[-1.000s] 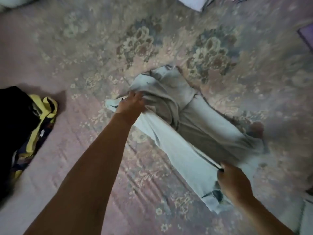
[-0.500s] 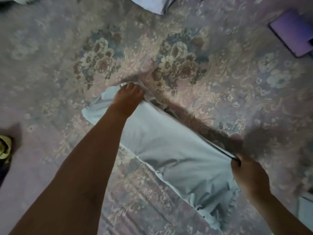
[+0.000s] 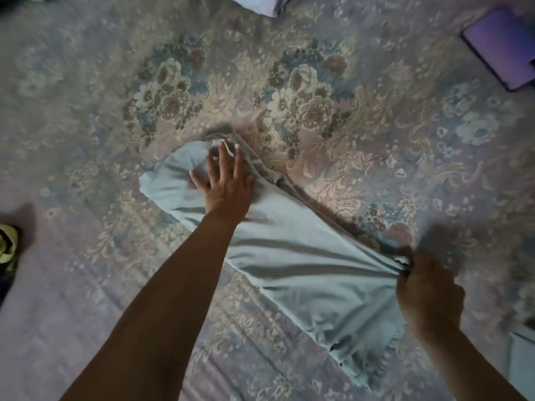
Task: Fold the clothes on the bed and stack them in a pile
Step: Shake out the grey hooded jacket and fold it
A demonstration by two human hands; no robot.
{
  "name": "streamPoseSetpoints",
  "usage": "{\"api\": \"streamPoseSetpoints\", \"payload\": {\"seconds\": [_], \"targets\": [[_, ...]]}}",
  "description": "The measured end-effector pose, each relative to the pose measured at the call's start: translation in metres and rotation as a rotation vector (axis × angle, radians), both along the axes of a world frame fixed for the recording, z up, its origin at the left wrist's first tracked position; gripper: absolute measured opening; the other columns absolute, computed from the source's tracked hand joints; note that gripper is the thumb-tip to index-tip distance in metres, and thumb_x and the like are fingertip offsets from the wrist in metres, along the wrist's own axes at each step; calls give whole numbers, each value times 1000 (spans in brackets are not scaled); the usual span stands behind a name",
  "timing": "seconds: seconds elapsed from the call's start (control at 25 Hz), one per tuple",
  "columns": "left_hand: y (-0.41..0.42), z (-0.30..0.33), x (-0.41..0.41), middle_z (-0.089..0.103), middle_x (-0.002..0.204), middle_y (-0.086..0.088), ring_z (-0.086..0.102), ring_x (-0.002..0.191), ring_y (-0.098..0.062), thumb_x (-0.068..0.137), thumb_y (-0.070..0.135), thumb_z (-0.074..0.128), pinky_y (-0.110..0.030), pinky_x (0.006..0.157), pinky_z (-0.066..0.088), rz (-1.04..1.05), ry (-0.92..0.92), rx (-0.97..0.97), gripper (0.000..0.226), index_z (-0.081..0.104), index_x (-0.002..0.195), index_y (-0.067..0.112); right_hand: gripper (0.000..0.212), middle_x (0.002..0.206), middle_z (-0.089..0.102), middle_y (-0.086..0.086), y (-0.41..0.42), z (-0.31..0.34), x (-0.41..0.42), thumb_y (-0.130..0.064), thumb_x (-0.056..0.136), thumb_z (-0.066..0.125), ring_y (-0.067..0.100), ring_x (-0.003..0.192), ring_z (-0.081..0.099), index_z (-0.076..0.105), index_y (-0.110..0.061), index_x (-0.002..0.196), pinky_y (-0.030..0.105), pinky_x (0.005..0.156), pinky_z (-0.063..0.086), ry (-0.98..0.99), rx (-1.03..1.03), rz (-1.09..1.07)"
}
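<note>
Pale blue garment (image 3: pixel 289 256) lies in a long strip across the floral bed (image 3: pixel 376 140), folded lengthwise only. Left hand (image 3: pixel 225 183) presses its far end flat, fingers spread. Right hand (image 3: pixel 428 293) pinches the near edge taut. Cross-folds not yet done. Yellow clothing (image 3: pixel 8 244) waits at left; no pile visible.
</note>
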State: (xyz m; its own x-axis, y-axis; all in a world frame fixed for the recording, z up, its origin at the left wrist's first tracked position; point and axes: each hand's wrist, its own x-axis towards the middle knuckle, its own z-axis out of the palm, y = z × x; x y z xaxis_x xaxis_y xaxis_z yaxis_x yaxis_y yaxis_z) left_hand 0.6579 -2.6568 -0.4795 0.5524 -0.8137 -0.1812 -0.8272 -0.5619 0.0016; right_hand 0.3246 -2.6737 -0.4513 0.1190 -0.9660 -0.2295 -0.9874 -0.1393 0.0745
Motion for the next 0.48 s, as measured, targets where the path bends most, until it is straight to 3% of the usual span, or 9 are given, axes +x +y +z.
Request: {"api": "streamPoseSetpoints", "payload": {"seconds": [0.12,0.2,0.28,0.36,0.4,0.48], "targets": [[-8,2,27,-4,160,-5,3,146,-26,101,23,36,-55,113,15,-132,-69,126,54,16,150,29,31,89,59,21,2,-12,7,-14,71,60,39,77,57,62,-4,100,44,66,44,-87,-109,309],[-15,10,49,7,158,-11,14,142,-31,95,14,45,-51,109,25,-212,-164,175,54,30,145,25,22,82,59,17,-3,-17,16,-21,74,68,37,75,58,64,-8,91,43,65,44,-139,-125,397],[-19,20,54,37,140,-22,42,121,-40,86,5,41,-52,89,44,-282,-237,74,42,53,126,14,16,75,56,16,-7,-21,19,-16,73,73,37,70,57,61,-7,79,42,61,45,-157,-121,405],[-24,32,53,52,115,-27,54,97,-42,82,0,37,-45,61,51,-239,-218,-74,37,59,111,6,15,72,55,17,-12,-24,17,-10,74,71,38,66,58,57,-6,73,43,58,46,-174,-119,371],[-31,35,50,49,117,-26,51,99,-41,85,-2,38,-45,60,47,-142,-138,-106,37,55,116,7,17,72,57,18,-14,-25,15,-7,74,74,39,66,58,57,-5,72,43,58,46,-176,-107,330],[-41,27,44,39,130,-22,44,113,-38,93,0,38,-45,75,43,-22,-6,-50,42,44,132,12,22,75,59,21,-15,-27,12,-5,68,79,40,66,59,58,-2,74,44,57,46,-164,-65,291]]}}
